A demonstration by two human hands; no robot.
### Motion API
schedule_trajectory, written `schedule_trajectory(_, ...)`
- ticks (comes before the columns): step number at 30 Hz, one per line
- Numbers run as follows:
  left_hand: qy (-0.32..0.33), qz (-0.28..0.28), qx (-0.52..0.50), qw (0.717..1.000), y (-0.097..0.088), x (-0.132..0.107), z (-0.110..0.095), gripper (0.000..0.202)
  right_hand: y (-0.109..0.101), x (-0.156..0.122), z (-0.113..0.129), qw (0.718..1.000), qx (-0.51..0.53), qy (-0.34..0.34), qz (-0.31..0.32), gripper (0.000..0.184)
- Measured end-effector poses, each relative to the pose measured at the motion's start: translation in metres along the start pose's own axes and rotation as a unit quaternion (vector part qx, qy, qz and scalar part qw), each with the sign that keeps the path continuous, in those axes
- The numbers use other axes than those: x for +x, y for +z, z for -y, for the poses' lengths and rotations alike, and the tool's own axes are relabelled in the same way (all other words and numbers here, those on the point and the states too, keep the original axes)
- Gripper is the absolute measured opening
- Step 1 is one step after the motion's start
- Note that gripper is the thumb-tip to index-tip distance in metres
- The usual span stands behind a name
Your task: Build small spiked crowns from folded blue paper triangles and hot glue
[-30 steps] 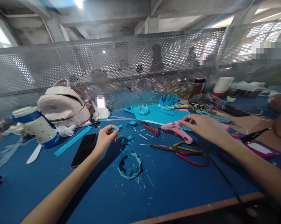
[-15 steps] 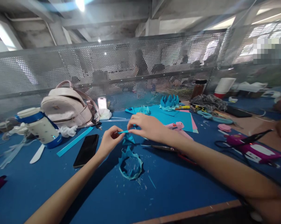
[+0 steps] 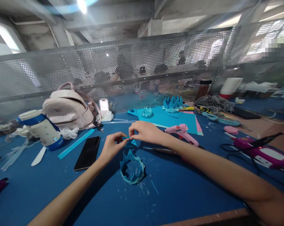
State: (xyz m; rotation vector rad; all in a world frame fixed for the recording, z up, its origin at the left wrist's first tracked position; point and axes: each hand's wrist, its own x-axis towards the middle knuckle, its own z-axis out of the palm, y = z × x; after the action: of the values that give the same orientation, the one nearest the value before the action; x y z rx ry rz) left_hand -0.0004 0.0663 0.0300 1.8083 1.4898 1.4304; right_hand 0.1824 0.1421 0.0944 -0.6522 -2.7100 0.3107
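Nearest me on the blue desk (image 3: 175, 194) sits a jagged blue paper crown (image 3: 130, 180). Just beyond it, my left grip (image 3: 112, 145) and right grip (image 3: 146, 131) are both closed, pinching a small folded blue paper piece (image 3: 126, 138) between them. It should be nearly weightless, crisp but easily crushed, best held lightly along its folds. Farther lie a pink glue gun (image 3: 183, 133), then a perforated metal screen (image 3: 142, 62).

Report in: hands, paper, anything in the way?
Left hand, right hand together, pinching blue paper. Paper crown close by, untouched. Glue gun beyond right forearm, seemingly not blocking.
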Motion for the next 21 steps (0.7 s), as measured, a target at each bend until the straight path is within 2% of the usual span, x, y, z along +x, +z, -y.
schedule_trajectory(10, -0.055, -0.019, -0.074, 0.996, -0.001, 0.006, 0.007, 0.021, 0.001, 0.006, -0.013, 0.995, 0.098, 0.021, -0.001, 0.007)
schedule_trajectory(15, -0.064, -0.020, -0.075, 0.995, -0.001, 0.006, 0.007, 0.023, 0.008, 0.010, -0.022, 0.990, 0.139, 0.021, 0.013, 0.010)
schedule_trajectory(21, -0.060, -0.005, -0.057, 0.997, 0.000, 0.005, 0.008, 0.025, 0.009, 0.009, -0.018, 0.990, 0.134, 0.034, 0.025, 0.010)
